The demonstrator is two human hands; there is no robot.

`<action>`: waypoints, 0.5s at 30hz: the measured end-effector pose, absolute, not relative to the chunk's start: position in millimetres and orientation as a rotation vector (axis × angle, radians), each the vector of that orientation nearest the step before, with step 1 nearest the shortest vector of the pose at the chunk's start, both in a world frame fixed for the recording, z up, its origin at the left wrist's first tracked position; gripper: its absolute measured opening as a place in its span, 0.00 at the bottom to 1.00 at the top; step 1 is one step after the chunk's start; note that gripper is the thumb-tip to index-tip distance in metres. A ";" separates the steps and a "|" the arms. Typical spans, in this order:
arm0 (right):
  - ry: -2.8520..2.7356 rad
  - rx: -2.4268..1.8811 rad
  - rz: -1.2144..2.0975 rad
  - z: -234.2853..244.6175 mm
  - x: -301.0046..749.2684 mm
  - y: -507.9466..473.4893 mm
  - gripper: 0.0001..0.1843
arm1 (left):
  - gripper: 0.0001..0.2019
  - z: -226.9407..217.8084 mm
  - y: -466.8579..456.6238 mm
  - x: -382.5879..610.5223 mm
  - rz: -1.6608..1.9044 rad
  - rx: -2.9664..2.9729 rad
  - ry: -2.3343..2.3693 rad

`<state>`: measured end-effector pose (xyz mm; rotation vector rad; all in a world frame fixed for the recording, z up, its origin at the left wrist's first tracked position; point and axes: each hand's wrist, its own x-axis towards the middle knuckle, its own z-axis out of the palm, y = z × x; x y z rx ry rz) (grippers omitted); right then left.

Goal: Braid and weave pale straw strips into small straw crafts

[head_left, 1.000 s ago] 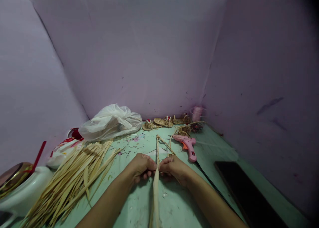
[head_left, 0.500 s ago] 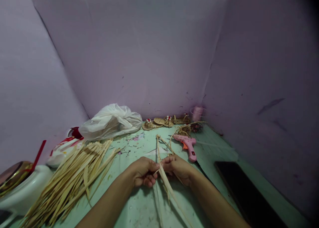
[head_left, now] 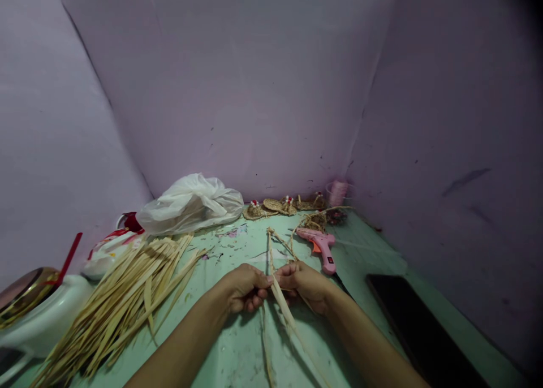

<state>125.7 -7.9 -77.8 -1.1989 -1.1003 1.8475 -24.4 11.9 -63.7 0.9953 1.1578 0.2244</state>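
Observation:
My left hand point(head_left: 244, 289) and my right hand point(head_left: 306, 283) meet over the green table point(head_left: 237, 354), both pinched on pale straw strips point(head_left: 285, 314). The twisted part of the strips point(head_left: 270, 251) runs away from my fingers toward the back wall. Loose ends trail from my fingers toward me, one slanting to the right. The fingertips of both hands touch the strips at the same spot.
A pile of straw strips point(head_left: 123, 303) lies at the left. Behind it sit a white plastic bag point(head_left: 189, 204) and a red-and-white packet point(head_left: 108, 249). A pink glue gun point(head_left: 320, 246), small woven pieces point(head_left: 271, 207), a black slab point(head_left: 418, 331) and a white pot point(head_left: 38, 314) surround my hands.
The loose strip that hung straight toward me a second ago now slants to the right. My hands stay together at the same place; the view has shifted slightly.

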 end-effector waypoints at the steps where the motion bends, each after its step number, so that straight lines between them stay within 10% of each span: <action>1: -1.111 -1.184 1.853 -78.7 126.4 -7.5 0.12 | 0.17 -63.3 11.5 -24.4 0.219 1.011 1.185; 15: -1.078 -1.120 1.924 -79.6 131.2 -6.4 0.12 | 0.14 -66.7 5.4 -20.9 0.401 1.095 1.277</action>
